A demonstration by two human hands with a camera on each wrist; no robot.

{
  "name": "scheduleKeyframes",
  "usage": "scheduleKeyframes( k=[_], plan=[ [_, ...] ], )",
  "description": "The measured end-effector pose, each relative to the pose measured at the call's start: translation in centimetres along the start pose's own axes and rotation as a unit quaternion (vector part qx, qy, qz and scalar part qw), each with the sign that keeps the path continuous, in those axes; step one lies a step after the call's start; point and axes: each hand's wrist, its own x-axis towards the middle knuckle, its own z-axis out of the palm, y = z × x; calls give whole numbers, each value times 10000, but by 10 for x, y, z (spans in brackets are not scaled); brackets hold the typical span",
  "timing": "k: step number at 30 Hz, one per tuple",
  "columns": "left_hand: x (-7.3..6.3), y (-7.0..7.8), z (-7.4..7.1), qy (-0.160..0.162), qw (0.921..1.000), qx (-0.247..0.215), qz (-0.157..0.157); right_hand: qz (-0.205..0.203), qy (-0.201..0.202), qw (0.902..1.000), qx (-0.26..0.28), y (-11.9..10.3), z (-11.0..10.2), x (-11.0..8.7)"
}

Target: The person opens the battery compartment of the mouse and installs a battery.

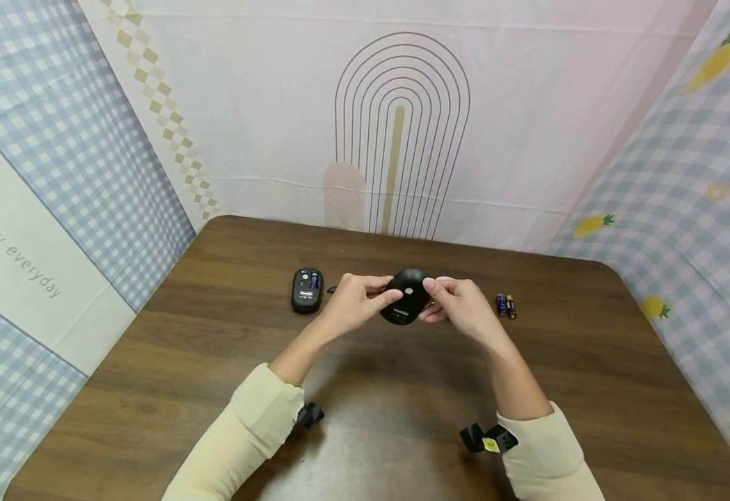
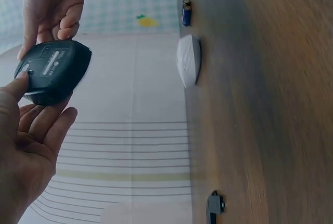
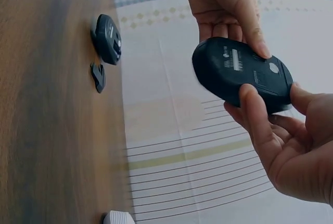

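Both hands hold a black computer mouse [image 1: 411, 302] above the table, its underside with a pale label turned toward the head camera. My left hand [image 1: 353, 300] pinches its left side, the thumb on the underside and other fingers behind. My right hand [image 1: 463, 307] grips the opposite side near one end, with the thumb at that end in the right wrist view. A second black mouse [image 1: 305, 298] lies upside down to the left, its battery compartment uncovered and a blue battery [image 1: 314, 280] inside. Beside it is a small black cover-like piece [image 3: 98, 77].
To the right lie two small batteries, a blue one [image 1: 502, 305] and a black one with a copper-coloured end [image 1: 511, 307]. A white ribbed object [image 2: 188, 61] stands on the wooden table [image 1: 227, 390], hidden in the head view. Patterned cloth [image 1: 264, 111] hangs behind the table.
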Motion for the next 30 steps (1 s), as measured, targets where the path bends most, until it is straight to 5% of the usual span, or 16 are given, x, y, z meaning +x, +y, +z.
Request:
scheduleKeyframes(
  k=[7, 14, 30],
  plan=[
    [-4, 10, 0, -43, 9965, -372, -753, 90, 448, 9986, -268, -2, 6, -5],
    [-8, 16, 2, -297, 9780, -1161, -1707, 270, 556, 9969, -489, -2, 7, -9],
    [-11, 20, 6, -236, 9681, -979, -2294, 270, 482, 9956, -753, 5, 10, -8]
  ],
)
